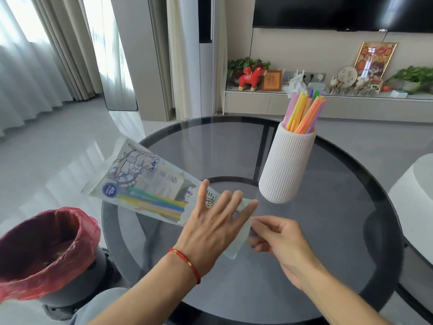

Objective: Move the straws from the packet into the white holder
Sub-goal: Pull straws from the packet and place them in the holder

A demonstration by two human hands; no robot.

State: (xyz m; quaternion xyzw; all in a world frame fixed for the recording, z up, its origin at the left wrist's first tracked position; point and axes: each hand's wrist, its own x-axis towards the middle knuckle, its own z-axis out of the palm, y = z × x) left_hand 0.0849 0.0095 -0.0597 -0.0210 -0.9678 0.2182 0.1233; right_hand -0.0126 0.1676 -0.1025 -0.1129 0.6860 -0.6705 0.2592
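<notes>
I see a round dark glass table [328, 242] on a glossy pale grey floor [58, 141]. Daylight comes through sheer white curtains [28, 55] at the far left. Along the beige far wall runs a low white cabinet [257, 102] carrying a red toy horse [251, 77], leafy green plants [414, 75] and a gold-framed picture [375, 58]. A black television [339, 10] hangs above it. A bin lined with a red bag [44, 249] stands beside the table's near left edge.
</notes>
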